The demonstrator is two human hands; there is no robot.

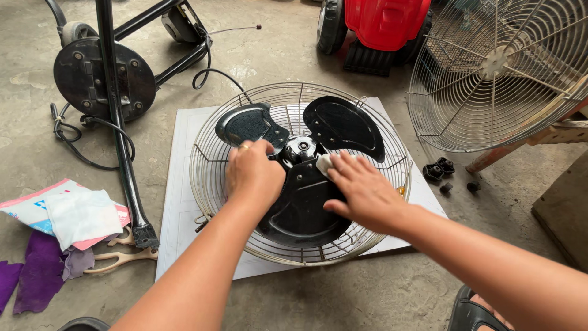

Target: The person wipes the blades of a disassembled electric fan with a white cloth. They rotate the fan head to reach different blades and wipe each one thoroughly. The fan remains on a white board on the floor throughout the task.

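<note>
On a rough, stained concrete floor (pixel 367 294) lies a white board (pixel 184 202), and on it a round wire fan guard (pixel 208 178) holding a black three-bladed fan blade (pixel 306 208). The left hand (pixel 252 171) rests curled on the blade near the hub (pixel 300 148); whether it grips anything I cannot tell. The right hand (pixel 362 191) lies flat, fingers pressing a small white cloth (pixel 323 163) against the blade beside the hub. Left of the board stand a black fan stand (pixel 116 92), its cord, scissors (pixel 122 254) and rags (pixel 79 214). Another wire guard (pixel 496 67) leans at the upper right, near a red toy car (pixel 386 21).
</note>
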